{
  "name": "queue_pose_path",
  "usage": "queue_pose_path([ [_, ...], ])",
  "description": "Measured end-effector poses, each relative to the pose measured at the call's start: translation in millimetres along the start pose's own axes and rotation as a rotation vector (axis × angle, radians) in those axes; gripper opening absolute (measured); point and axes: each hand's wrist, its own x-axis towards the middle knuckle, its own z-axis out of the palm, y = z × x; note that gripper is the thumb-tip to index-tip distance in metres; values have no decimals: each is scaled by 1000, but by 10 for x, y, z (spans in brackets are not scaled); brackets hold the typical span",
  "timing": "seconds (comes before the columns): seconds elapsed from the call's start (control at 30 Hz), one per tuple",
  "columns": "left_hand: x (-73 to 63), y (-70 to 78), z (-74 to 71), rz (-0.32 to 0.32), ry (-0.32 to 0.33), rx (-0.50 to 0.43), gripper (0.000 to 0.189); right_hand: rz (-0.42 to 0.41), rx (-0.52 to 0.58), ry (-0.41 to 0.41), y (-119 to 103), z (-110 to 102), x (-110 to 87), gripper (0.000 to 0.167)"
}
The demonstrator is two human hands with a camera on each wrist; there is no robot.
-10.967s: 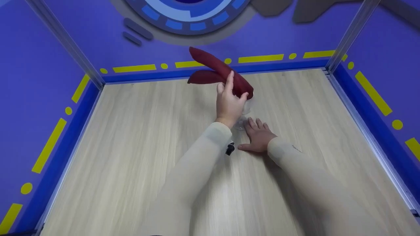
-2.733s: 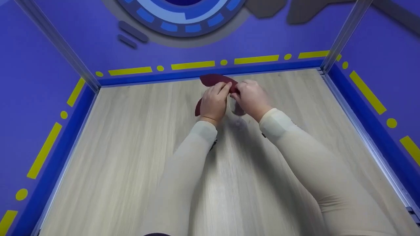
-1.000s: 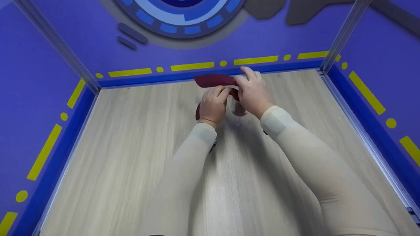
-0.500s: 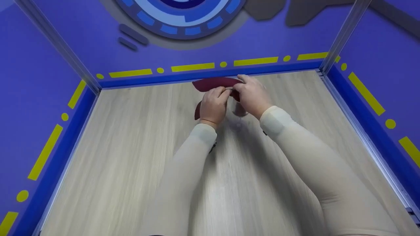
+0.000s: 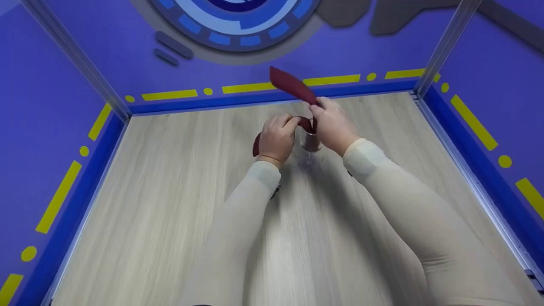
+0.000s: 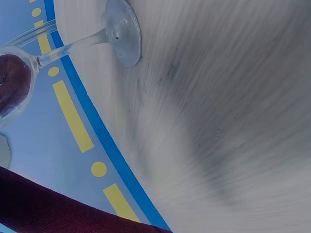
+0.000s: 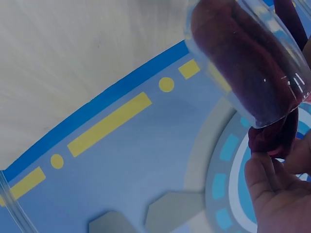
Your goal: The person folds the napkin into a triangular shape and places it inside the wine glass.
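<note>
A dark red cloth napkin [image 5: 292, 84] is tucked into a clear stemmed wine glass [image 5: 310, 143] that stands on the table. My right hand [image 5: 335, 126] pinches one flap just above the rim, and that flap sticks up to the left. Across the rim, my left hand [image 5: 276, 138] grips the other flap, whose end shows beyond the hand. The left wrist view shows the glass foot [image 6: 124, 34] flat on the wood, and napkin cloth [image 6: 58, 208] across the bottom. Bunched cloth [image 7: 238, 58] fills the bowl in the right wrist view, with right fingers [image 7: 265, 182] at the cloth outside the rim.
The wood-grain table [image 5: 170, 204] is bordered by a blue back wall [image 5: 106, 51] with yellow marks, close behind the glass. Side walls stand left and right, with metal rails [image 5: 476, 178] along the edges.
Earlier my left hand held the napkin while my right pressed by the glass foot. In the last half second the right hand shifted slightly right and its flap swung upward; the left stayed put.
</note>
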Motion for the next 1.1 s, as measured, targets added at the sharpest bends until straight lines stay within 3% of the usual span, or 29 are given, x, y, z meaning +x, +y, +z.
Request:
queue_pose_path([
  [0.13, -2, 8, 3, -12, -5, -6, 19, -13, -78, -3, 36, -23, -31, 36],
  [0.37, -8, 14, 0, -18, -6, -10, 18, -191, -283, 180, 122, -15, -78, 19],
  [0.47, -13, 16, -4, -23, -15, -7, 17, -219, -317, 213, 149, -24, -87, 18],
  [0.83, -7, 19, -17, -7, -30, 18, 18, -224, -358, 189, 268, -54, -113, 8],
  [1.1, -10, 18, -27, -3, -30, 33, 17, -189, -294, 142, 368, -20, -143, 4],
])
